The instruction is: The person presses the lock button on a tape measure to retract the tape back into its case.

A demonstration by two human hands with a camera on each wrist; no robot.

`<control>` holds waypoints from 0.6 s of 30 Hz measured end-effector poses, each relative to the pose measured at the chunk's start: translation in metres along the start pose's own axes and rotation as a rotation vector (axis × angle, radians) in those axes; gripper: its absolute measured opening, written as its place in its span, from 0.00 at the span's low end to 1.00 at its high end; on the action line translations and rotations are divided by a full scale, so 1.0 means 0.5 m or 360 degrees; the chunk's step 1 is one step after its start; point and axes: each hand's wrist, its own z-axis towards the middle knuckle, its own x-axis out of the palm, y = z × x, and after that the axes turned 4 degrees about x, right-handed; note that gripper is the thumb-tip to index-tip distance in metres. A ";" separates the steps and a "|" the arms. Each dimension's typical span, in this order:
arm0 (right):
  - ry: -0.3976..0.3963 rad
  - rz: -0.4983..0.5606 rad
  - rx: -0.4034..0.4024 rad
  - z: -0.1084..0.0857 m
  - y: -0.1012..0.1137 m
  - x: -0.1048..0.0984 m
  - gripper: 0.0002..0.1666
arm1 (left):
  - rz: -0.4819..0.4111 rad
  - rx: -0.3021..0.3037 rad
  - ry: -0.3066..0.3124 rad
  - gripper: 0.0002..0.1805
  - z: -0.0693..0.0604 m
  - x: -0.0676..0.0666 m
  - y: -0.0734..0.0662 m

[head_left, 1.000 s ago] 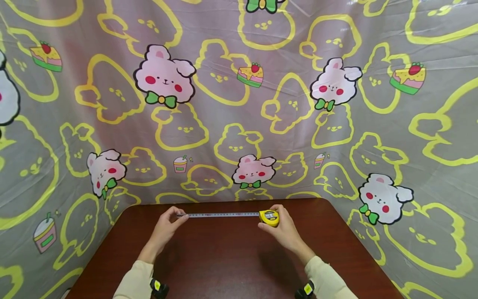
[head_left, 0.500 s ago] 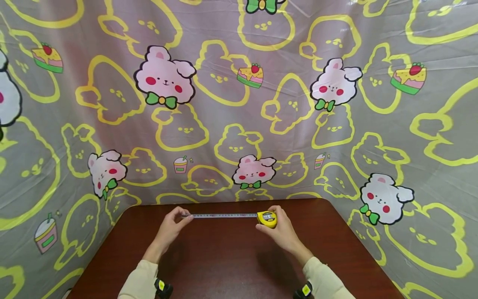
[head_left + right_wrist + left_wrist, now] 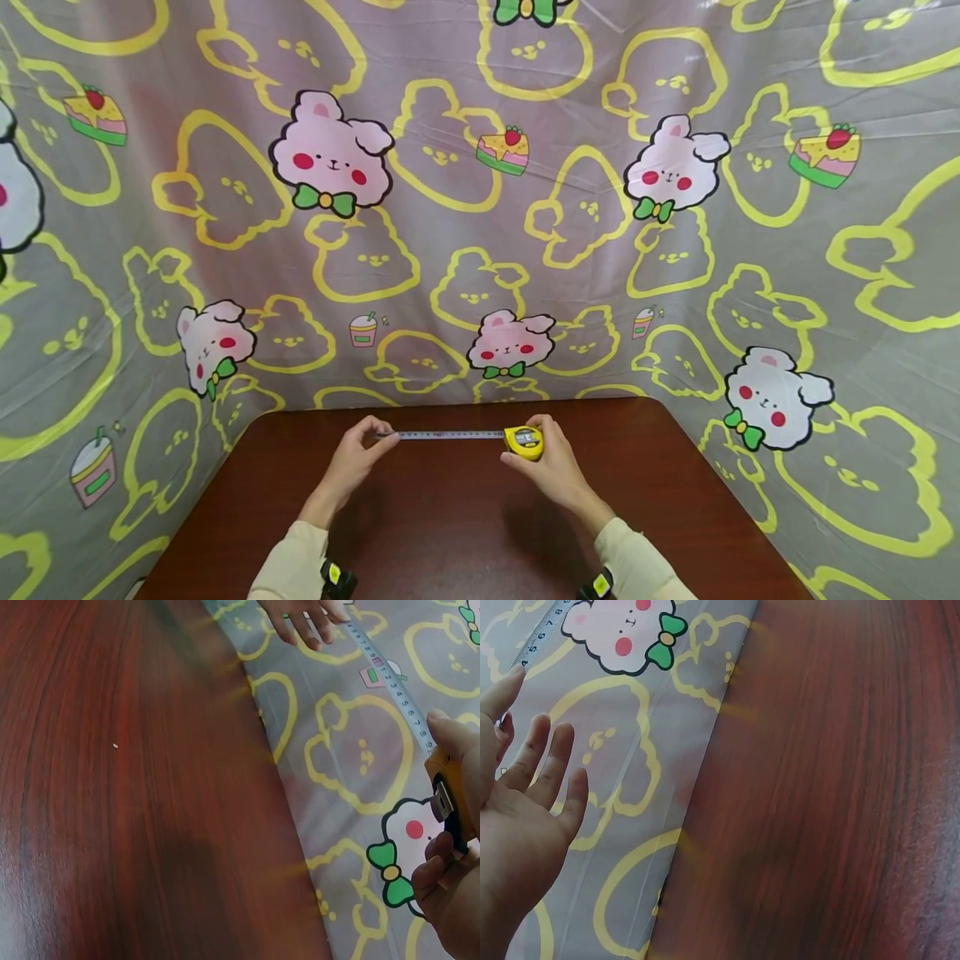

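Observation:
A yellow tape measure (image 3: 523, 443) is held in my right hand (image 3: 561, 468), over the far part of the table. From its case a white blade (image 3: 452, 435) stretches level to the left, printed with black and red marks. My left hand (image 3: 351, 460) pinches the blade's free end between thumb and forefinger; its other fingers are spread in the left wrist view. The end itself is mostly hidden by the fingertips. In the right wrist view the right hand's fingers wrap the case (image 3: 452, 796), and the blade (image 3: 394, 686) runs straight to the left hand (image 3: 304, 619).
Beneath both hands lies a dark red-brown wooden table (image 3: 450, 517). A grey curtain (image 3: 420, 250) with yellow outlines and white bunny heads hangs behind it and along both sides. Small black devices with yellow labels sit at both wrists.
Both hands have drawn closer together, the left moving right and the right moving left. The stretch of blade showing between them has grown shorter.

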 end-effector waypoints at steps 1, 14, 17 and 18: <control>-0.0003 0.0003 -0.0003 0.000 0.000 0.003 0.40 | -0.0006 0.0002 0.0001 0.15 0.000 0.002 0.001; -0.0003 0.0032 -0.0018 -0.006 0.009 0.031 0.39 | -0.0076 0.0026 0.0041 0.14 -0.001 0.037 0.001; -0.0025 0.0017 -0.0041 -0.006 0.012 0.037 0.39 | -0.0091 0.0040 0.0048 0.14 0.000 0.044 0.002; -0.0032 0.0011 -0.0044 -0.006 0.012 0.039 0.39 | -0.0096 0.0039 0.0052 0.15 0.001 0.046 0.002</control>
